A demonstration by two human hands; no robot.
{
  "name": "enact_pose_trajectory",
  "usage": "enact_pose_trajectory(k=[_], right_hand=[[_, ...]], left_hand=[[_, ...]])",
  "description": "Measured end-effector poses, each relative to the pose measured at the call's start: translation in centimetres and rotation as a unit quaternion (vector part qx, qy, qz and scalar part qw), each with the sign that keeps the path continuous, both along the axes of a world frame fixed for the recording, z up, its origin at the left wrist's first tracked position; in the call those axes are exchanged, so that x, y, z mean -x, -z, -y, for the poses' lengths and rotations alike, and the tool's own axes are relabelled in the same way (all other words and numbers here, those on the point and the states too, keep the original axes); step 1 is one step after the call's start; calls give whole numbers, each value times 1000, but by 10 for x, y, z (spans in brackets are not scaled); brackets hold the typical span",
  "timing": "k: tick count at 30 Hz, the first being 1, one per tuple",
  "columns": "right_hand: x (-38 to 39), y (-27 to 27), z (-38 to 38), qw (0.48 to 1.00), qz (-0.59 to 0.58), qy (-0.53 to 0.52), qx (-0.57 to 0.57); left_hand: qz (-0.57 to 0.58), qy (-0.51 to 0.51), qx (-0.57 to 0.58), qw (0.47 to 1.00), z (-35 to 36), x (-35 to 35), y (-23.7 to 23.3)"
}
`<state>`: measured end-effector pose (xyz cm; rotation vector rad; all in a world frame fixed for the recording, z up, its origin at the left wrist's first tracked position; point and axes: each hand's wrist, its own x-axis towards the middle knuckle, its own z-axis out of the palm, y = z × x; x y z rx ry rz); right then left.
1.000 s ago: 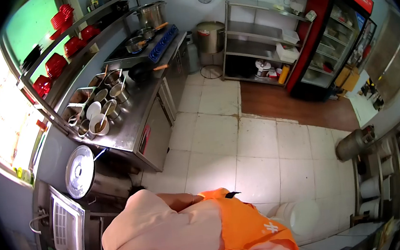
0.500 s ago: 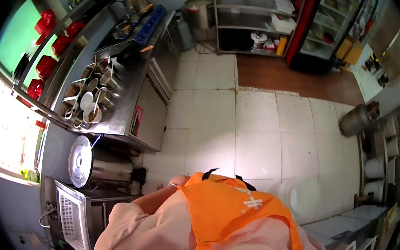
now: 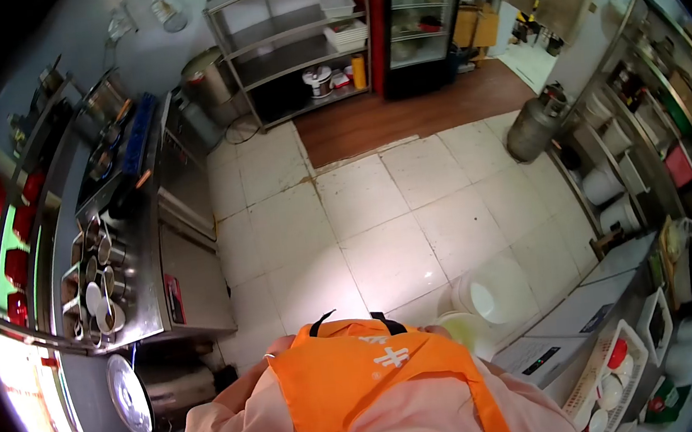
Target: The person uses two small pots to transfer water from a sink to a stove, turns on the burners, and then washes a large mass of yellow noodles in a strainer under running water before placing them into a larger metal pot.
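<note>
My left hand [image 3: 282, 345] shows only in part at the left edge of the orange apron [image 3: 329, 384], with a thin band at the wrist. Its fingers are hidden by the apron. On the other side, a small bit of my right hand [image 3: 438, 330] peeks out beside the apron, fingers hidden too. Nearest to it on the floor is a pale bucket with a yellowish-green tint [image 3: 470, 333]. Just beyond that, a white bucket [image 3: 494, 295] stands close by. Whether either hand holds anything cannot be seen.
On the left, a steel counter [image 3: 147, 293] carries several pots, below a rack of red bowls [image 3: 18, 268]. A lidded steel pot [image 3: 181, 390] stands nearer. Ahead are metal shelves [image 3: 278, 27] and a red fridge [image 3: 421, 42]. At right are a gas cylinder [image 3: 533, 127] and a white basket [image 3: 575, 385].
My view has turned to the right, so the counter and shelves sit further left. The two buckets and the right-hand basket show more fully. Part of my right hand has come into view.
</note>
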<state>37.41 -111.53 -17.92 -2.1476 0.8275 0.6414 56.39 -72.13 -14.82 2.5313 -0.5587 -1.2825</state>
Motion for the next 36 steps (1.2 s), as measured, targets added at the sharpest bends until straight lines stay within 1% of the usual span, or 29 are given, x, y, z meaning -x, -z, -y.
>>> enact_pose_trajectory(k=[1,3,4,5,6,7,8,9,10,11,13,15,16,17,18,19,20,21,22,25,26,27,28,29,31,32,34,35,36], right_hand=[[4,5,5,1000,3,9,0],[13,25,13,997,-34,-75,-8],[17,43,16,997,-29,-68,-8],[21,66,16,993,-43,-105,-16],[21,80,18,988,-57,-142,-24],[16,82,23,989,-52,-137,-23],[10,84,29,981,-56,-183,-34],[4,84,36,970,-60,-231,-46],[-3,80,42,966,-55,-246,-52],[-9,77,48,967,-54,-243,-50],[-33,49,63,979,-95,-179,-23],[-55,70,83,979,-103,-173,-23],[-61,92,96,979,-112,-167,-27],[-74,109,113,979,-120,-162,-29],[-91,121,130,979,-124,-160,-28],[-109,131,148,980,-122,-157,-22],[-126,138,167,980,-122,-156,-14],[-143,144,184,980,-122,-155,-4],[-159,148,200,981,-118,-151,0],[-213,165,247,986,-76,-145,27],[-232,167,262,988,-55,-137,41],[-267,119,263,989,-34,-132,56],[-292,51,268,994,29,-55,86],[-321,26,278,995,30,-47,88],[-357,8,294,990,93,36,103],[-369,7,304,990,93,44,102],[-392,12,331,986,86,142,-11],[-401,16,346,986,87,144,-12],[-405,23,361,990,54,129,-4]], left_hand=[[-1,26,-24,999,5,-6,12],[4,57,-48,997,18,-15,18],[-8,36,-88,995,29,-17,8],[-18,14,-129,991,36,-24,3],[-12,21,-129,991,35,-32,6],[-24,49,-49,997,31,-41,9],[-37,76,31,996,31,-54,15],[-34,80,32,996,42,-64,10],[-26,85,9,996,53,-70,1],[-18,88,-14,996,63,-80,-3],[-29,106,-22,994,78,-112,7],[-39,93,-121,987,99,-142,7],[-39,91,-116,988,98,-166,31],[-53,127,-83,987,95,-197,66],[-65,163,-48,983,96,-219,88],[-60,157,-39,985,105,-238,93],[-33,124,-23,991,113,-257,94],[-9,93,-9,996,120,-276,94],[-10,89,-4,996,129,-296,90],[-19,87,-53,995,174,-360,29],[-16,91,-50,994,188,-384,9],[-39,105,-74,991,202,-404,-8],[-62,121,-99,986,217,-424,-17],[-59,129,-97,985,231,-445,-14],[-33,176,-121,976,255,-483,2],[-31,183,-124,975,268,-498,8],[-5,162,-33,986,301,-526,13],[-4,164,-34,986,319,-538,17],[-66,114,54,990,339,-544,14]])
